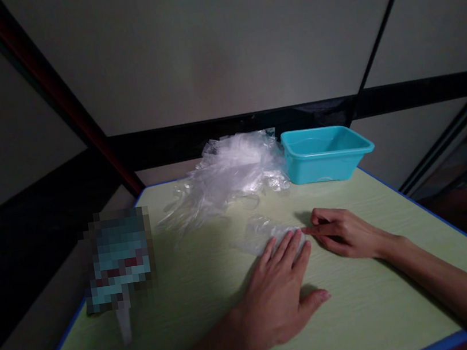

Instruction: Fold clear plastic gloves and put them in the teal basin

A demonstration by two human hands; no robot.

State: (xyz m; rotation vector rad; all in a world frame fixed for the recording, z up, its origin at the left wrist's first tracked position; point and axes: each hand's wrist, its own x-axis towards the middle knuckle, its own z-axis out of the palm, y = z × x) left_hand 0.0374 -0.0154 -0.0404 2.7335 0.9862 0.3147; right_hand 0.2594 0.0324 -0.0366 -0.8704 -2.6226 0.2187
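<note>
My left hand (280, 290) lies flat, with its fingers stretched over a clear, crinkled plastic bag (261, 232) on the pale green table. Its fingertips cover the lower right part of the bag. On the other side, my right hand (346, 234) rests low on the table. Its index finger reaches out to the bag's right edge, close to my left fingertips, while the other fingers curl and the thumb stays apart. Nothing shows gripped in it. Behind the flat bag lies a loose heap of clear plastic bags (241, 165).
A turquoise plastic basin (328, 167) stands at the back right, touching or close to the heap. At the left edge is a pixelated blue-green object (119, 260) with a pale strip hanging below it. The table (181, 298) has a blue rim, and panels (215, 44) rise behind it.
</note>
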